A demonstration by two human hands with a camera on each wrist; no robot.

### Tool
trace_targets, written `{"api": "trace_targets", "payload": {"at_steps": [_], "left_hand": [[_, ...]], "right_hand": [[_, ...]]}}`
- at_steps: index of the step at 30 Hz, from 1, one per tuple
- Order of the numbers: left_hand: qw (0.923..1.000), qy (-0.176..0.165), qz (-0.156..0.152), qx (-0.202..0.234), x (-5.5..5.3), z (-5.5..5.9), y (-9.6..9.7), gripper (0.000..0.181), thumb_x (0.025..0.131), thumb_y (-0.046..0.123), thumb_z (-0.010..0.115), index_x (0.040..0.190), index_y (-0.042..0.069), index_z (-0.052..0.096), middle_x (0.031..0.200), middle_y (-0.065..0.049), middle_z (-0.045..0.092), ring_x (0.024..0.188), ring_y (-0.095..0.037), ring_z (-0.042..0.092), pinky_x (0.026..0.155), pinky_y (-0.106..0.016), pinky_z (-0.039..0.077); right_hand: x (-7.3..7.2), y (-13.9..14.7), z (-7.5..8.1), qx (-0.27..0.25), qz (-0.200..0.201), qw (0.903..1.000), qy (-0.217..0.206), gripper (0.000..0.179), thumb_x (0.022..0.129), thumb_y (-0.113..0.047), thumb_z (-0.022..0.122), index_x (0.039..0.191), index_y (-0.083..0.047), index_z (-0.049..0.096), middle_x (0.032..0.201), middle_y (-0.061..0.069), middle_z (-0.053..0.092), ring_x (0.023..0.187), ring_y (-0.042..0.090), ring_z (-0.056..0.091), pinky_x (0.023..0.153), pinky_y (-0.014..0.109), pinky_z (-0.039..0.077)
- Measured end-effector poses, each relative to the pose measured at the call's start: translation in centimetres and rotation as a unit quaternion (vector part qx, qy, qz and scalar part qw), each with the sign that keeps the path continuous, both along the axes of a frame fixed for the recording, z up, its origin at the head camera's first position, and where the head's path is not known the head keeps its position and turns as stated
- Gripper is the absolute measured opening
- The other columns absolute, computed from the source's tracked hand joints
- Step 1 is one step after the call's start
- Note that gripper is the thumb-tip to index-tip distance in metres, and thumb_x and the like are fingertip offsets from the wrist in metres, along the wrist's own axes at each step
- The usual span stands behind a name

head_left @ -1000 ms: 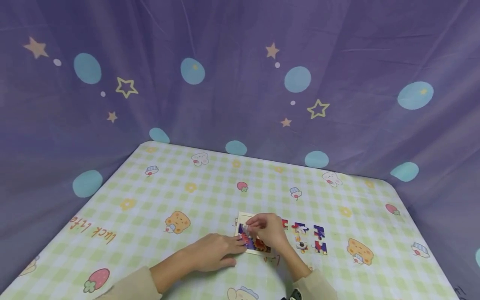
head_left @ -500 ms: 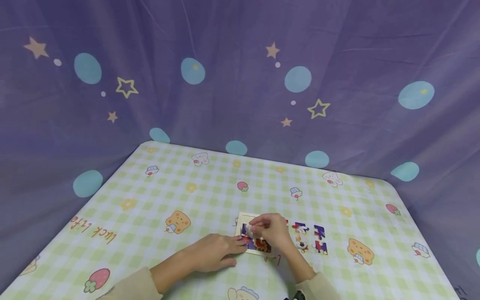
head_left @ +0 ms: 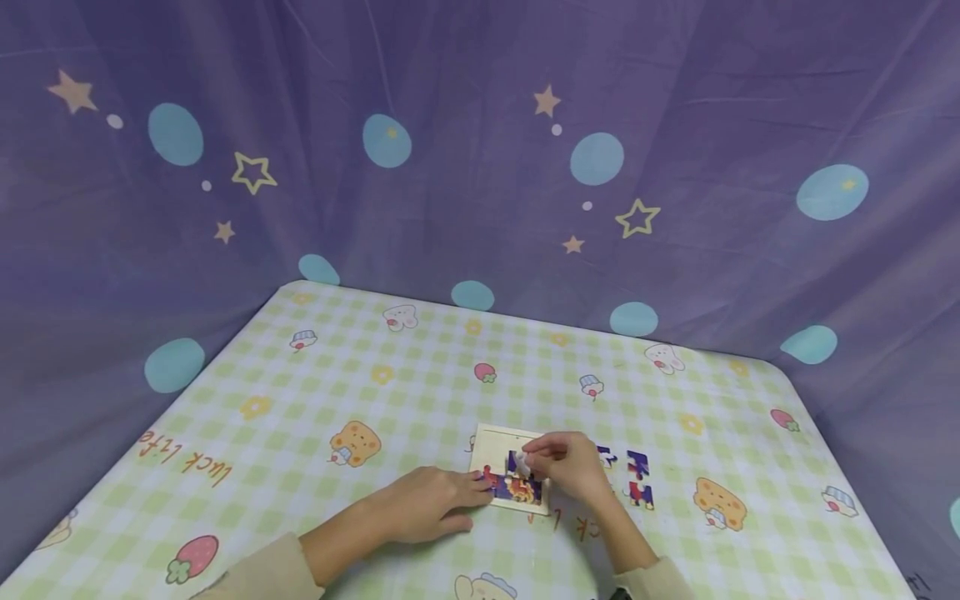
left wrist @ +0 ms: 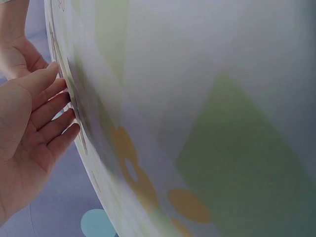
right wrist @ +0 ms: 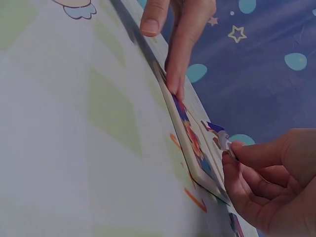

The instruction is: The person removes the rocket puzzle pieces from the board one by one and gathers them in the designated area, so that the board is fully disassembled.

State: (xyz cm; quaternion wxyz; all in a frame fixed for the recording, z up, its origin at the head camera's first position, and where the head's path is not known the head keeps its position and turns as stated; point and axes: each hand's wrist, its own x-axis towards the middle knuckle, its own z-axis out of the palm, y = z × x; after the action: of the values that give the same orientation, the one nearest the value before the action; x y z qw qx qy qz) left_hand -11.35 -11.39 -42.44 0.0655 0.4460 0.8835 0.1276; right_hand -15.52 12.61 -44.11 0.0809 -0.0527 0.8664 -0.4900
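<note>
A small wooden puzzle tray (head_left: 495,437) lies on the table, with joined picture pieces (head_left: 517,489) along its near side. My left hand (head_left: 431,504) rests with nearly straight fingertips at the tray's left edge; the right wrist view shows those fingers (right wrist: 180,69) touching the tray's surface. Over the tray, my right hand (head_left: 573,468) pinches a puzzle piece (right wrist: 223,139) between thumb and fingertips. That piece is blue and greyish white and stands tilted, partly covered by the fingers. In the left wrist view my left hand (left wrist: 37,123) reaches toward the tray's thin edge.
Right of the tray lie loose puzzle pieces: one blue piece (head_left: 638,463), a blue and red piece (head_left: 641,495) and a blue and white one (head_left: 607,457) partly behind my right hand. A checked cloth (head_left: 360,533) covers the table; a purple curtain (head_left: 465,208) hangs behind it.
My right hand has moved to the right over the tray, carrying the pinched puzzle piece from above the left part toward the middle. The left hand stays in place.
</note>
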Motion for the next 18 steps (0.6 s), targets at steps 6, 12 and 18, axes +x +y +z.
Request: {"api": "trace_targets", "payload": {"at_steps": [6,12,18], "left_hand": [[0.9999,-0.01,0.006,-0.005,-0.1,0.0,0.0,0.039,0.094,0.028,0.059,0.131,0.015,0.06,0.137,0.001,0.059,0.128,-0.016,0.056,0.107,-0.033,0.048],[1.0,-0.008,0.003,0.003,-0.1,0.0,-0.1,0.039,0.094,0.029,0.058,0.131,0.015,0.06,0.137,0.001,0.059,0.127,-0.018,0.057,0.105,-0.035,0.049],[1.0,-0.002,0.001,0.003,-0.1,-0.3,-0.1,0.039,0.095,0.029,0.058,0.131,0.015,0.06,0.137,0.0,0.059,0.127,-0.017,0.057,0.106,-0.035,0.049]], "right_hand": [[0.3,1.0,0.3,0.019,-0.022,0.9995,-0.011,0.009,0.08,-0.009,0.075,0.089,-0.006,0.074,0.077,0.007,0.074,0.064,0.011,0.066,0.058,0.021,0.054],[0.4,2.1,0.4,0.048,-0.05,0.9974,-0.021,0.011,0.077,-0.012,0.078,0.087,-0.008,0.074,0.076,0.003,0.074,0.063,0.009,0.064,0.056,0.021,0.054],[0.8,3.4,0.5,0.048,-0.069,0.9959,-0.033,0.01,0.077,-0.008,0.078,0.086,-0.006,0.074,0.074,0.004,0.074,0.061,0.01,0.065,0.054,0.022,0.054]]}}
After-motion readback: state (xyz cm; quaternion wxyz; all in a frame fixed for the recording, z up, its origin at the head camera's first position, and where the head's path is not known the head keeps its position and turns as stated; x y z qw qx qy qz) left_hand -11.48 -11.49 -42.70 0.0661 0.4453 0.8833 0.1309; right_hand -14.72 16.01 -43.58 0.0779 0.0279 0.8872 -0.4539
